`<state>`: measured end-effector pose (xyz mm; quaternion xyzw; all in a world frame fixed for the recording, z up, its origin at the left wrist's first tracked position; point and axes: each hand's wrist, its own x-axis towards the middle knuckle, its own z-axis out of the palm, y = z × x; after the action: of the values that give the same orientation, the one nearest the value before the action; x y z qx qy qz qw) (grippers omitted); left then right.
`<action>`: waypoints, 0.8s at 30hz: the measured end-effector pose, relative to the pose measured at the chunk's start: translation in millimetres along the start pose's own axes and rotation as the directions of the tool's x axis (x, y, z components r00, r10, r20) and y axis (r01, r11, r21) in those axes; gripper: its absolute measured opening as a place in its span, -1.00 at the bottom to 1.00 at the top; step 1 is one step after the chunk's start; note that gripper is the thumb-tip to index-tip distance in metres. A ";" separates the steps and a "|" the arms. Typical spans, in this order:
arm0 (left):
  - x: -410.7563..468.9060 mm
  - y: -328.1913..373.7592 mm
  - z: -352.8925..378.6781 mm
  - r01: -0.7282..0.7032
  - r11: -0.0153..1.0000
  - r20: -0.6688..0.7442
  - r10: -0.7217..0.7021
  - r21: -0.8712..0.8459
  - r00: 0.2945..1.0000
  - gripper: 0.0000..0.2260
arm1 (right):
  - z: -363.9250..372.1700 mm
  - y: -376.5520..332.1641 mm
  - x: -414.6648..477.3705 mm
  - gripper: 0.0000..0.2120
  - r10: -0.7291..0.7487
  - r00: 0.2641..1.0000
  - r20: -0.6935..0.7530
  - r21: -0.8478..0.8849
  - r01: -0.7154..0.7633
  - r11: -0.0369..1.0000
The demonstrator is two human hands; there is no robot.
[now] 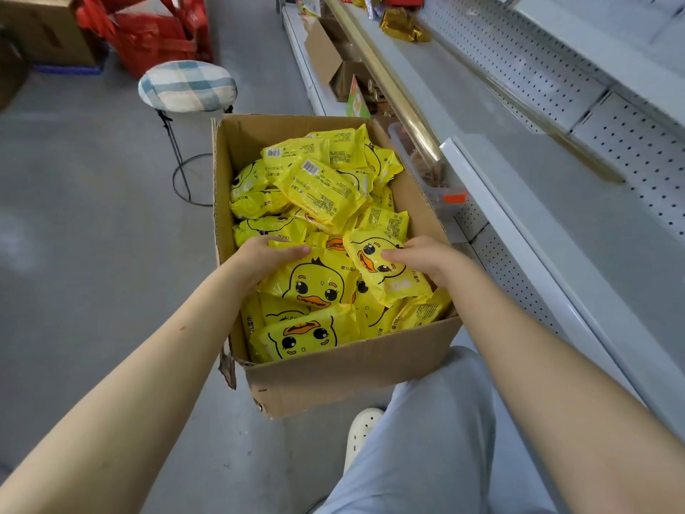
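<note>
- The left hand [268, 258] reaches into the box with its fingers curled over the top edge of the left packet [315, 287]. Its thumb lies across the front, so it grips that edge.
- The right hand [420, 261] pinches the right packet [385, 276]. The thumb presses on the printed front and the fingers are tucked behind the far side, mostly hidden.
- Both are yellow packets with a cartoon duck face. The left packet lies fairly flat on the heap between the two hands. The right packet is tilted, with its lower corner resting over the left packet's edge.
- The box [348, 369] is open brown cardboard standing on the floor [92, 224] under both hands. Its near wall is just below the wrists.
- The other packets [322, 191] fill the box beyond and beneath the hands, piled loosely at all angles, some showing barcodes.
- A shoe [361, 428], white, sits below the right forearm, just beside the box's near corner, with a pale trouser leg over it.
- A shelf [556, 224], white with a pegboard back, runs along outside the right hand. A gold rail [389, 83] edges it farther off.
- A stool [187, 87] with a checked cushion stands beyond the left hand, close to the box's far corner.
- Red bags [148, 35] lie well beyond the stool.
</note>
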<state>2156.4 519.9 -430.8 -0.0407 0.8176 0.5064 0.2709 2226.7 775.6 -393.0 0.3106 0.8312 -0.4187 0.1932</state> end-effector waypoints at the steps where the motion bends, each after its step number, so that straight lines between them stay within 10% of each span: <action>1: -0.5 0.1 -0.1 -0.002 1.000 0.000 0.002 0.005 1.000 -0.35 | -0.8 1.2 -2.0 -0.25 -0.015 1.000 0.003 0.026 0.015 1.000; 7: -15.0 7.8 -1.0 -0.083 0.996 -0.013 0.083 -0.018 0.996 -0.39 | -6.1 -3.3 -24.8 -0.65 -0.228 0.948 -0.222 0.051 0.245 0.968; 14: -56.2 41.2 3.4 -0.242 0.970 -0.121 0.240 -0.009 0.963 -0.45 | -29.4 -7.1 -76.7 -0.43 -0.334 0.871 -0.361 0.044 0.374 0.927; 24: -138.0 145.1 28.5 -0.545 0.838 -0.173 0.534 -0.020 0.828 -0.54 | -119.4 12.7 -198.9 -0.63 -0.454 0.700 -0.551 -0.257 0.376 0.891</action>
<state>2235.7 585.6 -256.8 0.1421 0.7970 0.5851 0.0488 2373.7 808.3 -216.1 0.2180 0.9216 -0.2791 -0.1589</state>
